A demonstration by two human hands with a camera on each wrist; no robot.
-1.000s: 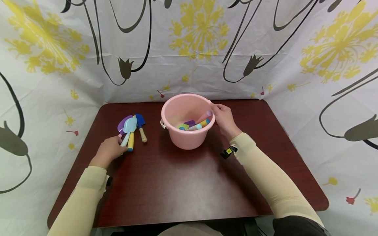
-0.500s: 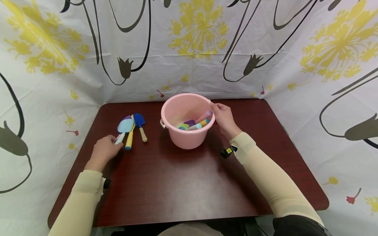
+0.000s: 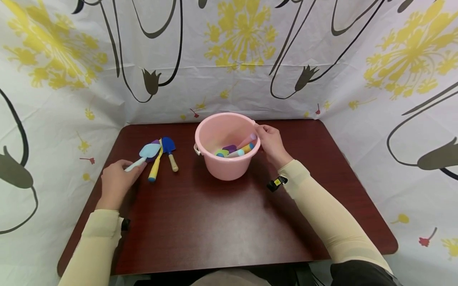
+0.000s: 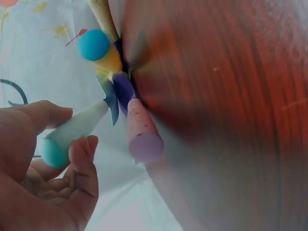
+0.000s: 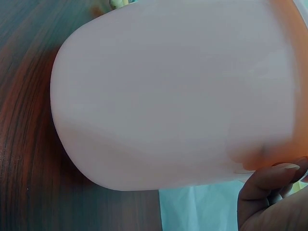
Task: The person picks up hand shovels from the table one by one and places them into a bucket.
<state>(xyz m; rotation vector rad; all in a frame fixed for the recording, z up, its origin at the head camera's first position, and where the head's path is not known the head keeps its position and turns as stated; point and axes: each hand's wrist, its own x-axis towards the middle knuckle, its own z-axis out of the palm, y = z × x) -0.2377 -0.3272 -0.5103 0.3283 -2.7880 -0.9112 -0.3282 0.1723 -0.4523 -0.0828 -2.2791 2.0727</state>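
Observation:
My left hand [image 3: 117, 180] pinches the pale handle of a light blue toy shovel [image 3: 149, 150], its blade angled up over the other shovels. In the left wrist view, thumb and fingers close round that handle [image 4: 82, 122] near its teal end. A purple shovel [image 4: 126, 94] with a pink handle lies just under it. Beside these are a yellow-handled shovel [image 3: 154, 169], its blade partly covered, and a dark blue shovel [image 3: 168, 145] with a wooden handle. At the right, my right hand [image 3: 272, 145] grips the rim of a pink bucket [image 3: 227, 171], near its handle joint.
Inside the bucket lie several toy tools with coloured handles, among them a pink handle [image 3: 247, 141]. The bucket stands on a dark red-brown table [image 3: 214, 226]. A patterned white cloth [image 3: 229, 91] hangs behind and at both sides.
My left hand has drawn the light blue shovel left and turned it, lifting it off the pile. The yellow-handled shovel has swung slightly left. The right hand and bucket have stayed put.

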